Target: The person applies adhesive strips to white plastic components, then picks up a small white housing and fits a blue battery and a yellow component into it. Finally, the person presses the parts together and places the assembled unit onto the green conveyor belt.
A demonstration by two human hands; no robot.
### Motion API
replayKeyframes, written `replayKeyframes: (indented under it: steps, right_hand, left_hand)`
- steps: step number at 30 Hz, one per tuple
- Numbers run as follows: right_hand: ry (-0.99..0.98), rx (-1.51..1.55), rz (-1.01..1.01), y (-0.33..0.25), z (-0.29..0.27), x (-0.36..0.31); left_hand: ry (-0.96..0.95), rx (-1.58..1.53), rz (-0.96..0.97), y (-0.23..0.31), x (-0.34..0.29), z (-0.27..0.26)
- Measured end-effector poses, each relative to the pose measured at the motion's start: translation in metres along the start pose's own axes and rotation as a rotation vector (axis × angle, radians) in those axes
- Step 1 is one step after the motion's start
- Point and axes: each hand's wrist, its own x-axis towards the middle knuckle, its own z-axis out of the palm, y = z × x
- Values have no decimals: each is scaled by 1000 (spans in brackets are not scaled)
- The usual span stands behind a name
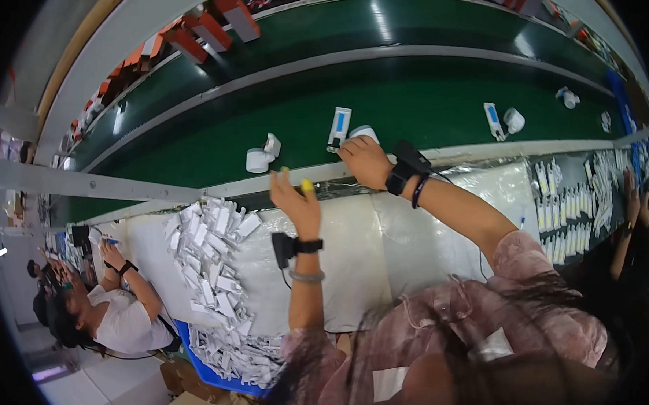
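Note:
My right hand (pixel 365 161) reaches over the near edge of the green conveyor belt. Its fingers are closed at the lower end of a flat white part with a blue strip (pixel 340 125); a rounded white piece (pixel 365 133) beside it is partly hidden by the hand. My left hand (pixel 295 198) is held up over the bench's near edge of the belt, fingers apart, with a yellow cover on one fingertip and nothing held. Just beyond its fingertips, a white rounded unit with a small hinged piece (pixel 258 159) lies on the belt.
More white units (pixel 512 121) lie farther right on the belt. A heap of white plastic parts (pixel 210 241) covers the bench's left, above a blue bin (pixel 200 356) of similar parts. Rows of small white-and-yellow parts (pixel 563 206) lie right. Another person (pixel 128 315) works at left.

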Motion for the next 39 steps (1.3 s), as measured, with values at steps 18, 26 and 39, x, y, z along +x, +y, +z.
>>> replayKeyframes:
  steps: [18,26,39]
  right_hand:
    - [-531,1360,517,11,-80,-23]
    - [-656,1633,611,-50,-216,-105]
    - [-81,260,302,-97,-285,-223]
  left_hand:
    - [-227,-504,-43,94,-56,-51]
    - [-872,-1040,-226,159,-95,-65]
    - [-990,-832,-94,247,-123,-102]
